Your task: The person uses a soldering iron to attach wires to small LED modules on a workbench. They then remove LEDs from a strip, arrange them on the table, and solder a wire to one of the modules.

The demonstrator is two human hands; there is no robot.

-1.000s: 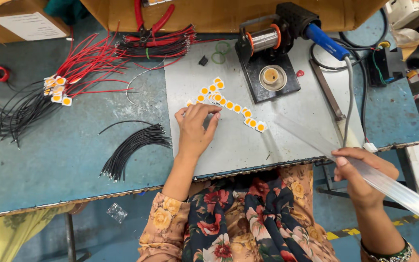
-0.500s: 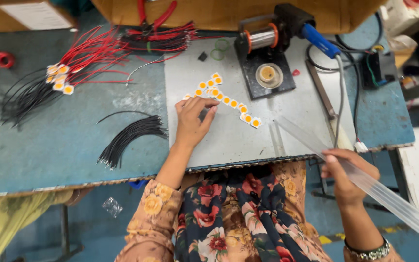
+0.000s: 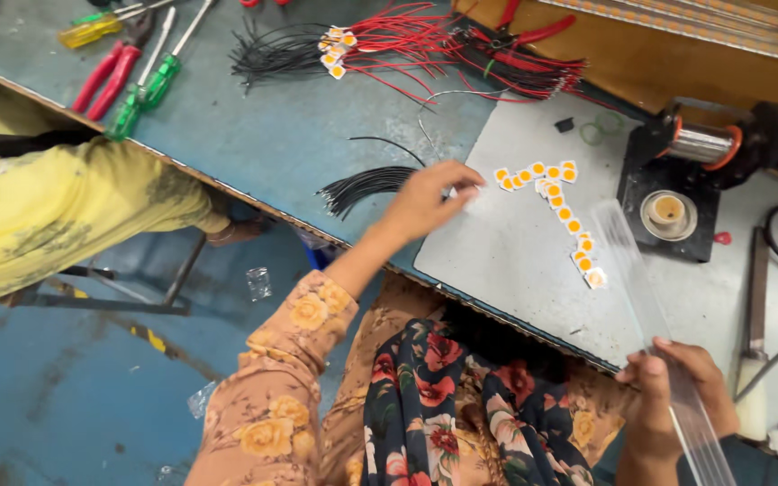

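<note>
Bench (image 3: 254,135) view from above: we see the left hand (image 3: 425,200) stretched over the near-left corner of the grey work plate (image 3: 533,261), its fingertips pinched together on a small pale piece that we cannot identify, just beside the left end of the chain of square LED chips (image 3: 558,200) with orange centres. The chain lies flat on the plate, running from its left part diagonally toward the near edge. The right hand (image 3: 677,391) is closed around the near end of a clear plastic tube (image 3: 646,297), which slants from the bench's near edge up toward the black stand (image 3: 668,207) carrying a solder-wire spool (image 3: 702,142). A bundle of short black wires (image 3: 366,184) rests just left of the plate; red wires (image 3: 425,45) with further chips lie at the far edge, and screwdrivers (image 3: 150,76) and red-handled pliers (image 3: 105,76) sit toward the far-left corner. A second person in a yellow sleeve (image 3: 65,216) sits at the left. In our judgement, good practice here is a light fingertip pinch on a chip's edge, the tube held steady and level with the plate.
</note>
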